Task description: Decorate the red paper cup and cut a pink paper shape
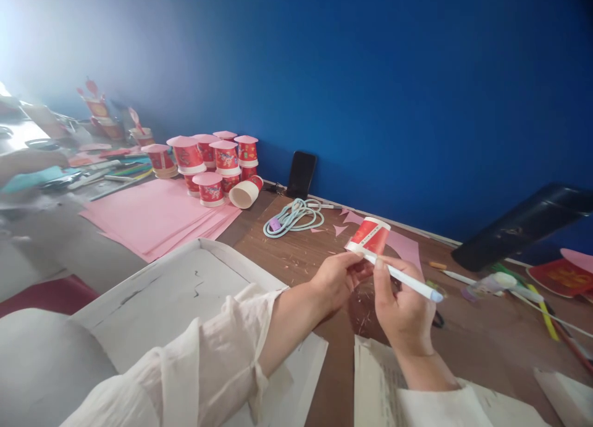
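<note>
- Left hand [336,280]: fingers grasping a red paper cup [369,234], tilted.
- Right hand [402,300]: fingers pinching a smooth white pen [407,277], slanted against the cup.

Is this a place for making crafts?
Probably, yes, a craft table: I see red paper cups with pink paper tops, a stack of pink paper, and a white pen.

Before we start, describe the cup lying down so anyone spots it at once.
Find the blue wall, then the pink-topped red cups by it. At their front right, toward the coiled cable, one cup lies sideways; its neighbours stand upright.
</note>
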`<state>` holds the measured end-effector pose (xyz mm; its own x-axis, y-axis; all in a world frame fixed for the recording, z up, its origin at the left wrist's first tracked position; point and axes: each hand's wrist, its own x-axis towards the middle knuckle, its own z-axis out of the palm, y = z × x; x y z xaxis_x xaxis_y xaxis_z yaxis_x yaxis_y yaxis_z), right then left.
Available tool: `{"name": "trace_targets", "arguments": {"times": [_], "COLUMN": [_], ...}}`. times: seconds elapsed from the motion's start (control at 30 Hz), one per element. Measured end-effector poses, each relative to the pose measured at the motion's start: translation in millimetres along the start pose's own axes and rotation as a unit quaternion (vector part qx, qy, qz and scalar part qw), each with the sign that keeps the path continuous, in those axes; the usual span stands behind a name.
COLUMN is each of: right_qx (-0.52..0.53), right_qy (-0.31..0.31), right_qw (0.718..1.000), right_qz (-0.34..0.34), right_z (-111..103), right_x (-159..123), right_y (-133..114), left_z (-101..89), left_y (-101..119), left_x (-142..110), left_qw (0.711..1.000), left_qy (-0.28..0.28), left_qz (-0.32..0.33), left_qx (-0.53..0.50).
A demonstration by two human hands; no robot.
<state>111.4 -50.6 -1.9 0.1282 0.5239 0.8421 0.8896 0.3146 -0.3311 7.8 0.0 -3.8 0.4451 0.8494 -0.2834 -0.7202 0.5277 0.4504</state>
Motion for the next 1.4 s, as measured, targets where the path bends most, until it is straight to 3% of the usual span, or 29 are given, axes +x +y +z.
{"name": "trace_targets", "arguments": {"times": [0.17,0.5,0.83,1.03,1.4], "right_qx": [0.01,-0.013,0.011,0.009,-0.009], "right_qy": [0.049,0.05,0.058,0.063,0.057], "right_qw": [0.998,0.999,0.997,0.997,0.997], "right_qz": [0.031,0.014,0.05,0.033,0.054], "right_z": [-5.2,-1.8,-1.5,-1.2,-0.4], "right_x": [0.5,-1.8,-1.4,-1.2,-3.2], "right_y": [-1.7,1.4,-0.4,-2.8,3.5], "left_z": [-0.8,1.7,0.7,0.9,-2.2], "left_y": [3.3,4.7,3.2,3.7,4.4], "left_x": [-1.2,-2.5,-4.5,-5.3,-3.8], "left_qw": [0.999,0.999,0.999,1.0,1.0], "left_qy": [0.021,0.014,-0.004,-0.014,0.0], "left_qz": [-0.024,-0.049,-0.022,-0.012,-0.016], "left_qx": [-0.033,-0.02,-0.028,-0.025,0.009]}}
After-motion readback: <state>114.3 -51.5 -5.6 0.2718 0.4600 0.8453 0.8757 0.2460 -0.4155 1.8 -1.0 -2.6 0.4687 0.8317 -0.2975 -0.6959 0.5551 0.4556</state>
